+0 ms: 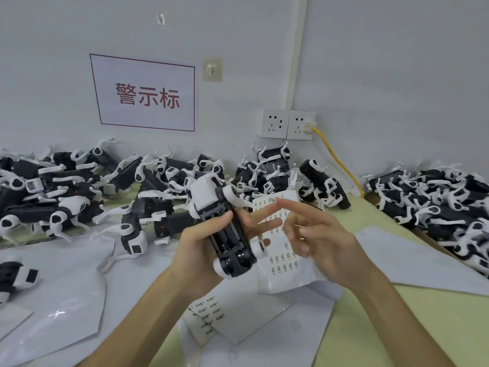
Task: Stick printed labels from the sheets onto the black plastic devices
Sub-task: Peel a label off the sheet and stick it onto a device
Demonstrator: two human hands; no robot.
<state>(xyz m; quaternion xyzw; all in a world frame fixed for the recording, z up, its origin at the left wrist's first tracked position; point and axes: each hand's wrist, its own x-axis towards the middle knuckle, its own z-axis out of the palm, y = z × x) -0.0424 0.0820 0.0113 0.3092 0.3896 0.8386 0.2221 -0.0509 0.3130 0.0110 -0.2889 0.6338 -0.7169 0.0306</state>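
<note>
Plastic, item held: black-and-white plastic device [230, 234], underside up, my left hand [201, 247] clamped round it above white label sheet [283, 260]. Right hand [317, 239] alongside, fingers spread; small white printed label [271, 199] apparently on index fingertip. Risk: label folds, lands skewed.

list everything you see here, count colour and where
table: one, yellow-green
held device: one, black-white, raised at centre
loose devices: many, black-white, piled along wall
label sheets: two, white, mid-table
blank sheets: several, white, on table
sign: one, white, red characters, on wall
sockets: two, white, on wall
cable: one, yellow, in right socket
hooks: two, on wall
left hand: grips held device
right hand: fingers extended, small label at index tip
</note>
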